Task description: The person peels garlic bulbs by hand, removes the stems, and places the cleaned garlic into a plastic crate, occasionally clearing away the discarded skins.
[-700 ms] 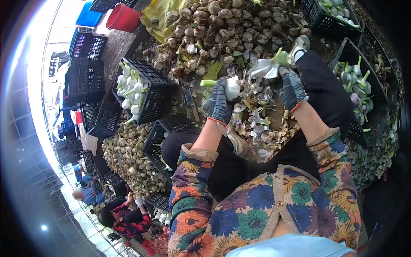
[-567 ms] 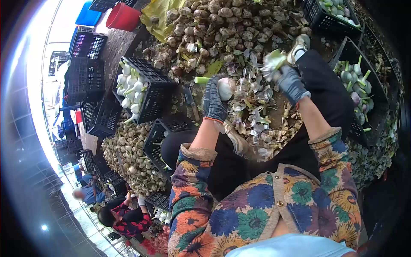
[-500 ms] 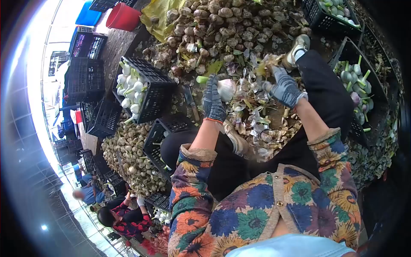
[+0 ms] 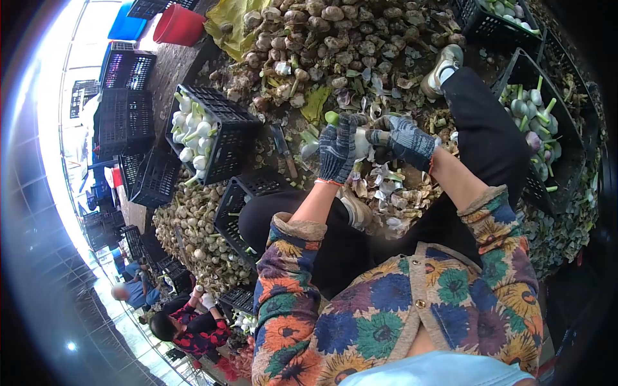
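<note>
A round, whitish garlic bulb (image 4: 362,145) with a thick, blunt-ended green stem (image 4: 331,118) lies on its side in the grey-knit-gloved left hand (image 4: 337,151), the stem's end showing beyond the fingers. Its other side faces the grey-knit-gloved right hand (image 4: 409,141), and the two hands hide much of its surface.

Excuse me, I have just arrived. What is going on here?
A person in a flowered top is handling garlic. The gloved left hand holds a garlic bulb, and the gloved right hand is close against its other side; its exact grip is unclear. Loose peelings lie below the hands, with a pile of brownish garlic ahead. A knife lies near a crate of white bulbs.
</note>
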The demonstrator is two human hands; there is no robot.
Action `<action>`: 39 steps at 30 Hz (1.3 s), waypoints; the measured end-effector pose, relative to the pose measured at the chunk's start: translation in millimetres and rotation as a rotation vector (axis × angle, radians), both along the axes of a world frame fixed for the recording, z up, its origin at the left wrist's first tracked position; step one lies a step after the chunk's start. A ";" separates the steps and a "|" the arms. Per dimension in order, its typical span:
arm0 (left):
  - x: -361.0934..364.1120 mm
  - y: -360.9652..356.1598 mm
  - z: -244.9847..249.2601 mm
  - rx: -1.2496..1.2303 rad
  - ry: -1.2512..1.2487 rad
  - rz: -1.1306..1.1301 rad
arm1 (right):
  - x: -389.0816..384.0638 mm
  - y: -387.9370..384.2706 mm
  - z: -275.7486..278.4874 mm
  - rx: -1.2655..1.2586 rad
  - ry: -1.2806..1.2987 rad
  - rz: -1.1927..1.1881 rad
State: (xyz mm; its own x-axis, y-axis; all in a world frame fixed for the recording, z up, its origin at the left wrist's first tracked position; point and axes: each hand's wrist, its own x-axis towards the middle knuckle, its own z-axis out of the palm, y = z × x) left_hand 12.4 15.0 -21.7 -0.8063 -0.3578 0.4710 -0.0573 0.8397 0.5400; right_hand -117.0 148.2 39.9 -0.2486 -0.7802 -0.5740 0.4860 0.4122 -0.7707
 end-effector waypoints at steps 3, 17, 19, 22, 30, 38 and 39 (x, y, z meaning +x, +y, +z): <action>-8.7 4.0 20.7 0.857 -0.094 0.174 | 0.0 6.6 -31.4 -0.038 0.233 0.079; -11.8 2.3 21.0 0.845 -0.049 0.243 | 4.7 2.3 -34.0 0.082 0.448 -0.026; -11.2 -7.0 -18.9 0.817 -0.033 0.208 | 2.2 2.7 -30.1 0.134 0.542 -0.034; -13.8 -13.0 -40.0 1.037 -0.027 0.239 | 1.6 2.7 -41.0 0.077 0.523 -0.148; -19.6 0.5 38.2 1.599 -0.286 0.437 | 0.3 -1.0 -45.7 -0.081 0.239 -0.552; -10.6 -4.6 28.6 1.774 0.011 0.366 | -14.0 4.0 -27.6 0.006 -0.327 -0.361; -10.5 -4.9 25.2 1.771 0.024 0.348 | -13.1 4.7 -18.8 0.045 -0.453 -0.267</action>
